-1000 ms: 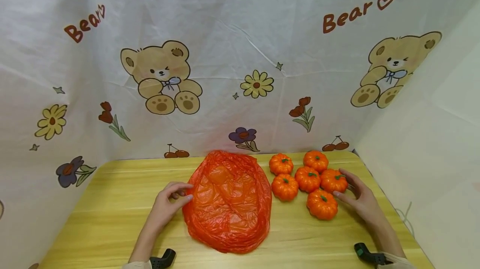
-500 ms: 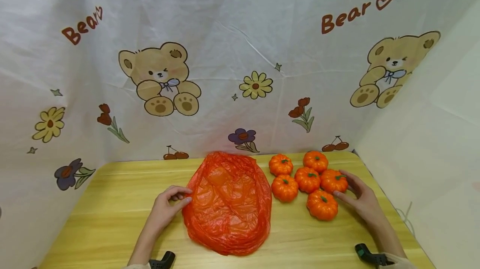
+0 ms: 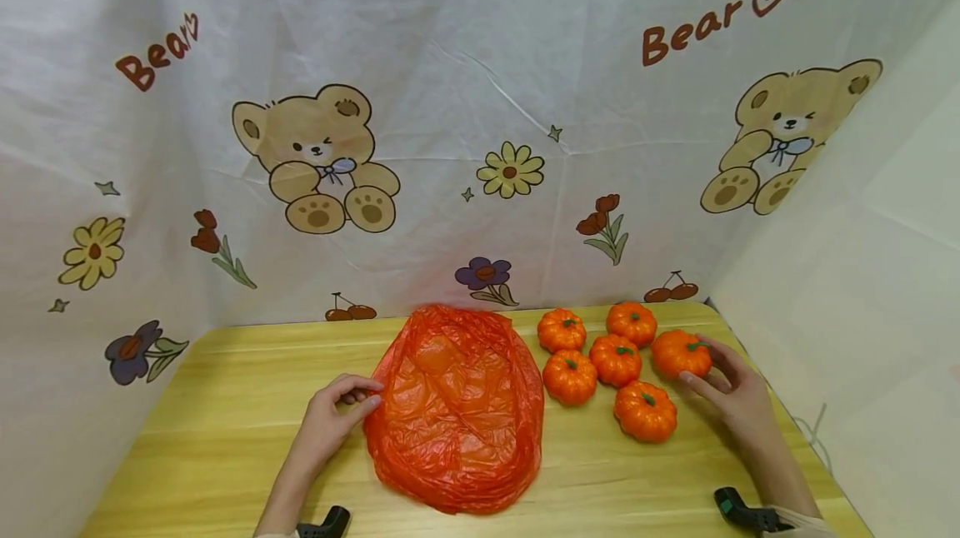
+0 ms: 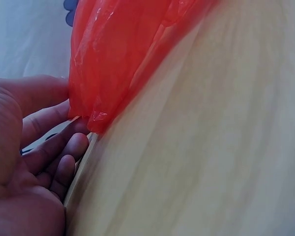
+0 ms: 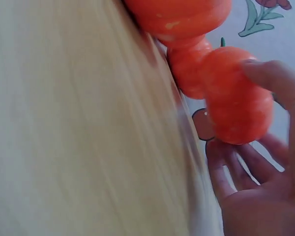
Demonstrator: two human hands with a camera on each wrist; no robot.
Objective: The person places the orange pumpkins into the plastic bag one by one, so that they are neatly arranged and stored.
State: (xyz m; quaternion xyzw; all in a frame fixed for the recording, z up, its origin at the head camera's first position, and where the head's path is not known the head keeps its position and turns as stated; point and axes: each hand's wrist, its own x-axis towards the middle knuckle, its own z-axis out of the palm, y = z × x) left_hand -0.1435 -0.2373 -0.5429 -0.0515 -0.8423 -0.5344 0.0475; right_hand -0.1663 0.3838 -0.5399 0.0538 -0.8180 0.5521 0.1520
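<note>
Here, your right grip [image 3: 738, 392] holds 1 orange pumpkin [image 3: 677, 354] just above the table [image 3: 240, 413].
It sits tilted between your thumb and fingers, stem toward your right, just beside the 5 other pumpkins [image 3: 617, 360]; your left grip [image 3: 330, 411], narrow, pinches the left edge of the red bag [image 3: 457, 413] spread on the table.

A pale yellow, wood-grained surface [image 3: 240, 413] with rounded back corners stands against a creased white sheet [image 3: 427, 63] printed with tan winking bears [image 3: 322, 134], yellow daisies [image 3: 510, 172], red tulips [image 3: 592, 224] and brown "Bear" lettering [image 3: 682, 38]. Under soft light, a thin pale cord [image 3: 817, 428] shows beside its right edge.
</note>
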